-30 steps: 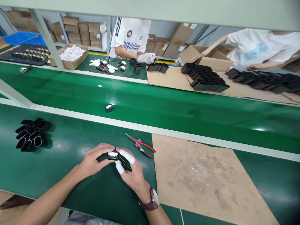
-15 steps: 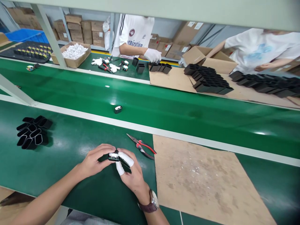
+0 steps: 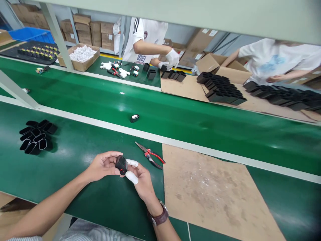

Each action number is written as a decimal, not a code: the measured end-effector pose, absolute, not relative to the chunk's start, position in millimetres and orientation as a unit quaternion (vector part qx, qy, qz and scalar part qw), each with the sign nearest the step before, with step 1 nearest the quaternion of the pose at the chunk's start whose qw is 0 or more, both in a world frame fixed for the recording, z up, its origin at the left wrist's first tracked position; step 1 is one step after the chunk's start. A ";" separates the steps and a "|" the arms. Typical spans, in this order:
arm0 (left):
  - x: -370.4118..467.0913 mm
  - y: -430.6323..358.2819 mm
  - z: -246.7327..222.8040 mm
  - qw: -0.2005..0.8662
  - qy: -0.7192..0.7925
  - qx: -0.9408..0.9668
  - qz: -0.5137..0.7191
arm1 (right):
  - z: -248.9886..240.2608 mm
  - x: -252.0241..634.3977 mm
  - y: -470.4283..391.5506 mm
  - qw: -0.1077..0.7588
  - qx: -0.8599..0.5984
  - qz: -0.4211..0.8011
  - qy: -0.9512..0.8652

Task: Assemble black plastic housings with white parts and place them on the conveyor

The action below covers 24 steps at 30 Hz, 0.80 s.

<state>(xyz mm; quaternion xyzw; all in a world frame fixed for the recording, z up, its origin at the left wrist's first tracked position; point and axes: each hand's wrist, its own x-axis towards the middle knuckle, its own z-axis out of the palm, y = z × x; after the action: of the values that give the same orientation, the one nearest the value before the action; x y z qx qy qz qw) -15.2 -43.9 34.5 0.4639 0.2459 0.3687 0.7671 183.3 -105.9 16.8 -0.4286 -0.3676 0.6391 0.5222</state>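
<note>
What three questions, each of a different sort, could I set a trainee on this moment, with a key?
1. Multiple choice: what do the left hand and right hand hold between them?
A) a white glove
B) a small black case
C) a cardboard box

2. True or false: a watch is worn on the right wrist.

3. Fill in: the red-handled tool on the green worktop is a pair of ____.

Key: 1. B; 2. True; 3. pliers.
</note>
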 end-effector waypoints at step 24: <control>-4.7 -49.2 30.1 0.726 0.346 0.458 0.377 | 25.6 174.9 -105.0 0.489 -0.435 0.679 -0.332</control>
<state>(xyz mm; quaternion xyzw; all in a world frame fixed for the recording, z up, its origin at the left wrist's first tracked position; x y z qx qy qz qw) -4.7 -49.2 30.1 0.4581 0.3465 0.3774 0.7264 174.9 -105.0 25.6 -0.4351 -0.3320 0.6789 0.4895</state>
